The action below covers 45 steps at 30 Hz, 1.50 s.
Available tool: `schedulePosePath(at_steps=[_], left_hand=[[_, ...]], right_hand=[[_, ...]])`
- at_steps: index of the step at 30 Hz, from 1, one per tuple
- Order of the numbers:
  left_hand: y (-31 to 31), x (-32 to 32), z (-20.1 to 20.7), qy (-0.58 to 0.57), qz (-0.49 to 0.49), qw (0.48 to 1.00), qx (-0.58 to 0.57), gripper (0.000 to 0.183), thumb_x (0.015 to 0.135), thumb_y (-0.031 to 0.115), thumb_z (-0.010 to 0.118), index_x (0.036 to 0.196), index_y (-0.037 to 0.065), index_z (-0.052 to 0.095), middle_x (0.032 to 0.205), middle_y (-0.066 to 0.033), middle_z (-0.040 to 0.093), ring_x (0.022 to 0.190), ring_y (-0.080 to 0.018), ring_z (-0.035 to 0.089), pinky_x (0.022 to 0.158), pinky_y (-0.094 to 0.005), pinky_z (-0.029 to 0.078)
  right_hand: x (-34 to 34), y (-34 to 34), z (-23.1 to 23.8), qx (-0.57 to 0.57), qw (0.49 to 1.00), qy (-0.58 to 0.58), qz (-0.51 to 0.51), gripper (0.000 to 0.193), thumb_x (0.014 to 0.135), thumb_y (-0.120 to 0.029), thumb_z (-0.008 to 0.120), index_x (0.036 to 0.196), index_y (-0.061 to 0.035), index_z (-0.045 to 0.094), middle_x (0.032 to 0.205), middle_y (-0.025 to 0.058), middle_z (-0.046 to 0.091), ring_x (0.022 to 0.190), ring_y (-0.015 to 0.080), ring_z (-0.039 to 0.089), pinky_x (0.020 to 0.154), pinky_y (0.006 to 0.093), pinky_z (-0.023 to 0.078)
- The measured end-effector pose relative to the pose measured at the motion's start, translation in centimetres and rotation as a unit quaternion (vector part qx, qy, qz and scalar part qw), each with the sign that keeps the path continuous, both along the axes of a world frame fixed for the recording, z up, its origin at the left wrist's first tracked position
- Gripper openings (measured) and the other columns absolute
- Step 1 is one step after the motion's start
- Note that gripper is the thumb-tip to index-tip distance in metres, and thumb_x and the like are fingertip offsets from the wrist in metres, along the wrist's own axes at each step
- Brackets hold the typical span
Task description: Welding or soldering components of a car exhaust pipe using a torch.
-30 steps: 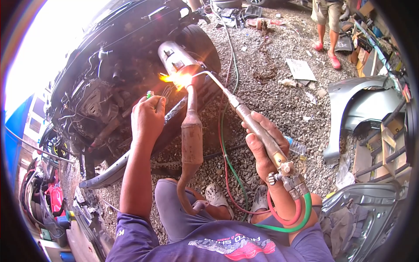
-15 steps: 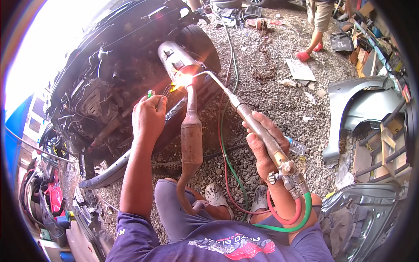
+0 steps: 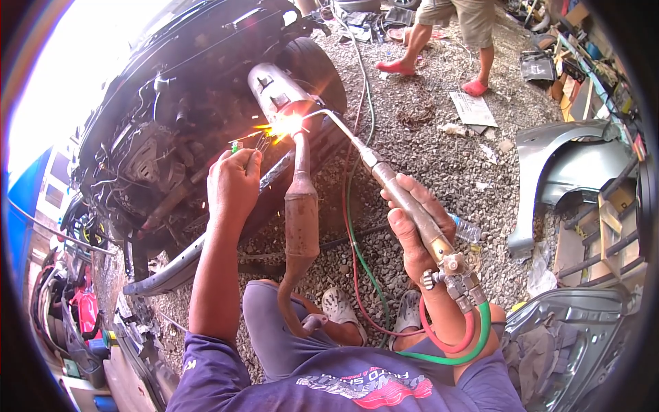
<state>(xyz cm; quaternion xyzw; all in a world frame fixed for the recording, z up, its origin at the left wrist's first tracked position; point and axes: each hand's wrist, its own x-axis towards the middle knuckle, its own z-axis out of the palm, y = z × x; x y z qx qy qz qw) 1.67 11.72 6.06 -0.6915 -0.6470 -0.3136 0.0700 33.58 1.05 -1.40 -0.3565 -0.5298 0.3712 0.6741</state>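
Observation:
My right hand (image 3: 406, 235) is wrapped round a gas welding torch (image 3: 414, 211), its bent nozzle reaching up and left. A bright glow with sparks (image 3: 288, 126) sits at the torch tip, where a silver muffler (image 3: 278, 89) meets a rusty exhaust pipe (image 3: 302, 223) with a thicker can-shaped section. In my left hand (image 3: 232, 182), fingers pinched, are thin wires (image 3: 262, 142) whose ends point at the glow. A small green piece (image 3: 237, 146) shows at those fingers. Glare hides the joint itself. The pipe's lower end comes down by my knee.
Red and green hoses (image 3: 353, 237) run from the torch over gravel. A stripped car front (image 3: 158, 130) stands left. At right lie a silver fender (image 3: 542, 158) and a door panel (image 3: 570, 336). Another person (image 3: 473, 41) in red shoes is at the back. A plastic bottle (image 3: 468, 230) lies near my right hand.
More sparks fly leftward from the glow, past the wires. The other person has stepped further left into view. My hands and the torch stay nearly in place.

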Motion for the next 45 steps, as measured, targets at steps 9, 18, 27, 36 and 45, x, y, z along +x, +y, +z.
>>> schedulePosePath(at_steps=[9,18,27,36,45], left_hand=[[-0.5,0.9,0.6,-0.027,0.034,0.998,-0.043,0.023,0.106,0.026,0.073,0.108,0.006,0.085,0.103,-0.0203,0.077,0.095,-0.0411,0.075,0.088,-0.0496,0.058],[-0.5,0.9,0.3,-0.029,0.028,0.999,-0.036,0.022,0.106,0.025,0.074,0.108,0.006,0.085,0.104,-0.0204,0.077,0.096,-0.0411,0.075,0.088,-0.0501,0.058],[-0.3,0.8,0.2,-0.018,0.033,0.999,-0.038,0.023,0.106,0.026,0.073,0.109,0.007,0.085,0.103,-0.0195,0.076,0.095,-0.0409,0.075,0.088,-0.0506,0.059],[-0.2,1.0,0.2,-0.026,0.029,0.999,-0.032,0.024,0.106,0.027,0.074,0.109,0.006,0.085,0.103,-0.0197,0.076,0.095,-0.0409,0.075,0.088,-0.051,0.058],[0.2,1.0,0.2,0.004,0.028,0.999,-0.025,0.024,0.106,0.026,0.073,0.11,0.005,0.084,0.104,-0.0205,0.076,0.098,-0.0415,0.075,0.09,-0.0506,0.058]], right_hand=[[-0.2,0.0,-0.1,-0.007,1.0,0.015,0.002,0.05,0.107,-0.015,0.078,0.153,0.0002,0.065,0.134,0.0155,0.078,0.123,0.02,0.074,0.108,0.0344,0.057],[0.1,-0.2,0.3,0.017,0.999,-0.027,-0.011,0.05,0.107,-0.016,0.078,0.152,-0.0002,0.066,0.131,0.0155,0.08,0.121,0.02,0.075,0.107,0.0345,0.058],[-0.1,-0.2,0.1,0.026,0.999,-0.021,-0.02,0.051,0.101,-0.015,0.085,0.148,-0.0026,0.071,0.136,0.0172,0.08,0.12,0.0187,0.076,0.103,0.0337,0.06],[0.2,0.0,-0.1,0.042,0.997,-0.06,-0.018,0.05,0.105,-0.013,0.079,0.152,0.0004,0.066,0.136,0.0163,0.078,0.124,0.0227,0.076,0.105,0.0346,0.06],[0.3,0.1,-0.2,0.052,0.996,-0.064,-0.022,0.049,0.106,-0.01,0.078,0.152,0.0014,0.066,0.137,0.0165,0.078,0.125,0.023,0.076,0.106,0.0346,0.06]])
